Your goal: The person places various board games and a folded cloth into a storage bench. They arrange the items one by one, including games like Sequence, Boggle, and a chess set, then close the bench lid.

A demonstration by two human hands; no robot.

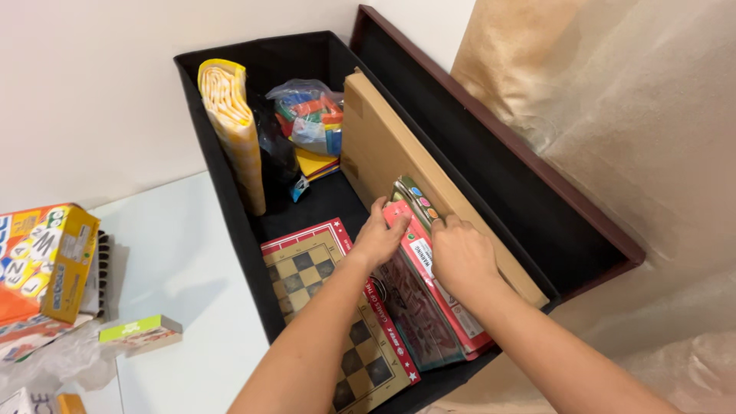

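Both my hands reach into an open black storage chest [230, 184]. My left hand [378, 238] grips the near side of a flat pink and red game box [429, 303] that stands on edge. On the far side of the same box, my right hand [460, 257] holds its top edge. A thinner green game box [414, 195] stands right behind it, against a large flat brown cardboard box [383, 146] leaning on the chest's right wall. Flat on the chest floor, to the left of my hands, lies a chessboard box [307, 268] with a red border.
At the chest's far end stand a yellow checked rolled cloth [230, 123] and a clear bag of coloured toys [310, 115]. The chest's lid [491, 146] stands open on the right. On the pale floor to the left are an orange-yellow game box [42, 261] and a small green box [142, 332].
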